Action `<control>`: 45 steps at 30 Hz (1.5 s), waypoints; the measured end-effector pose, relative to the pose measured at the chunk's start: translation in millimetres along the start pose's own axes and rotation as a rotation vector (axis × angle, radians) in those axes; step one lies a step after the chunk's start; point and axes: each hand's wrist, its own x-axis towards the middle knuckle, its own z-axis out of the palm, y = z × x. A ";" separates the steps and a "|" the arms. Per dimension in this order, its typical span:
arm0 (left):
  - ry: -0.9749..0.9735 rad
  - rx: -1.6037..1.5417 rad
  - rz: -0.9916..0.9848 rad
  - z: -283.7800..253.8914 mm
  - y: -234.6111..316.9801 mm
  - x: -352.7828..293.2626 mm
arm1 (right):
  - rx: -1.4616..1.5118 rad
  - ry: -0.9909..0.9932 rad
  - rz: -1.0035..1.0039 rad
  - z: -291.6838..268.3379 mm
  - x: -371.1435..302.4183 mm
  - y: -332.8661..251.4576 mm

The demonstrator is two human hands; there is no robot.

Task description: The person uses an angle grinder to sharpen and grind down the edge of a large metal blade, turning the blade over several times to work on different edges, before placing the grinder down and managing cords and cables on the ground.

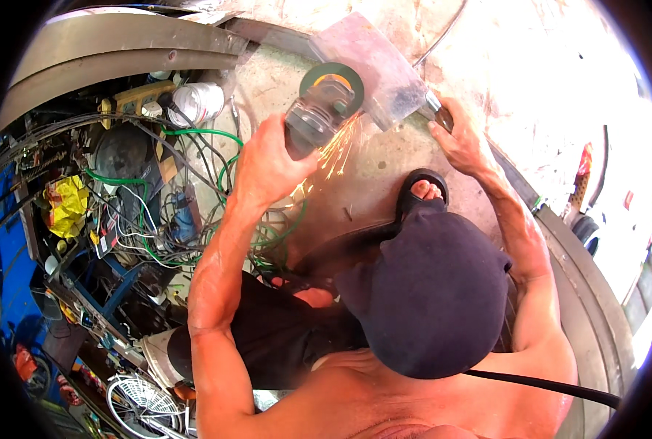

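Note:
My left hand [267,161] is wrapped round the body of an angle grinder [320,113]. Its round disc [349,75] meets the left edge of a broad cleaver [373,62], and orange sparks [335,155] spray downward from there. Fingers of my right hand [461,139] close on the cleaver's handle [437,111], with the wide grey blade pointing up and away to the left. The blade's far end lies over a metal rail on the floor. My left fingers are partly hidden by the grinder.
Tangled green and black cables [223,164] lie left of my left arm, beside a white tub [196,102] and a yellow bag [67,206]. A sandalled foot [426,190] rests below the cleaver. A white bicycle [143,404] stands at lower left. Curved metal rails [121,62] border the floor.

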 end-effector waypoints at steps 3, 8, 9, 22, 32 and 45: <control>0.056 -0.072 -0.004 -3.3 -7.8 5.6 | -0.014 -0.067 0.047 -4.5 -4.0 -4.6; 0.098 -0.097 -0.028 -10.2 -18.3 21.4 | -0.035 -0.131 0.045 -12.8 -16.4 -1.8; 0.098 -0.080 -0.057 -12.5 -23.4 24.2 | -0.005 -0.156 0.058 -11.7 -18.9 -0.3; 0.177 -0.202 -0.125 -34.3 -56.5 25.0 | 0.000 -0.134 0.039 -10.6 -31.9 18.0; -0.109 -0.149 -0.032 -4.6 3.1 -12.0 | -0.129 -0.008 -0.012 5.2 -5.5 5.5; -0.155 -0.064 0.011 19.5 4.9 -16.4 | -0.124 -0.027 0.027 4.7 2.9 -1.5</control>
